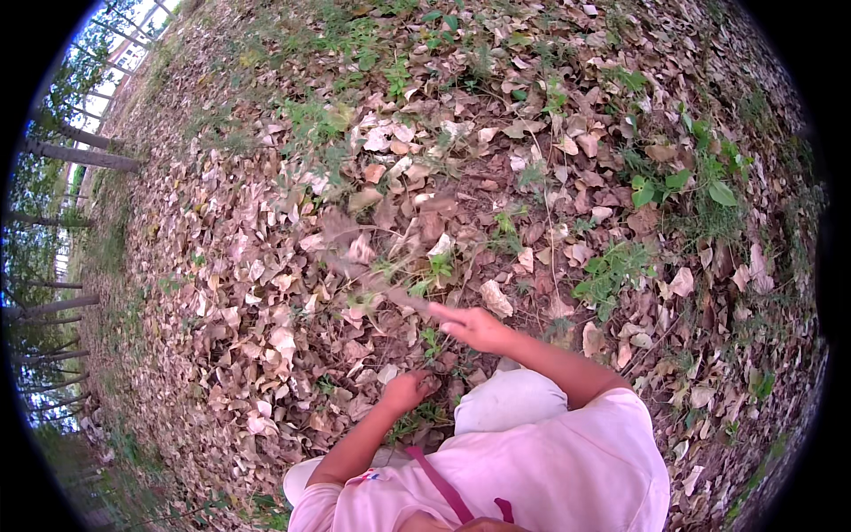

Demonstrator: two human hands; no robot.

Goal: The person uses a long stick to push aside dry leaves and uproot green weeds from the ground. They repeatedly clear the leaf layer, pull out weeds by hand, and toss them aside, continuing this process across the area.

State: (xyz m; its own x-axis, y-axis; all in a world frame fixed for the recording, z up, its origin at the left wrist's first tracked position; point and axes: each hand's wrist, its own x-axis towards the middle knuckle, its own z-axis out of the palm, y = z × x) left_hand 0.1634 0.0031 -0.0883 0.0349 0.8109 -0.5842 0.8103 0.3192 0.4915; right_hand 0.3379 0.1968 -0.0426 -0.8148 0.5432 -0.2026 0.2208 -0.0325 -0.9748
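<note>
My right hand point(479, 328) is closed around the near end of a thin brown stick-like tool point(403, 297), one finger lying along it. From the hand the tool points forward and left, low over the leaves. Motion smears its far part, so I cannot tell its shape. My left hand point(409, 390) is lower and to the left, near the litter, with its fingers curled in. What those fingers hold, if anything, is hidden. Between the tool and my knee grow small green weeds point(432, 344), and more weeds point(441, 266) stand just beyond it.
Dry fallen leaves point(257, 266) cover the ground all around. Leafy green plants point(612, 275) grow to the right, with more greenery point(319, 120) farther ahead. Tree trunks point(84, 158) line the far left. My bent knee point(510, 401) is close beside my right forearm.
</note>
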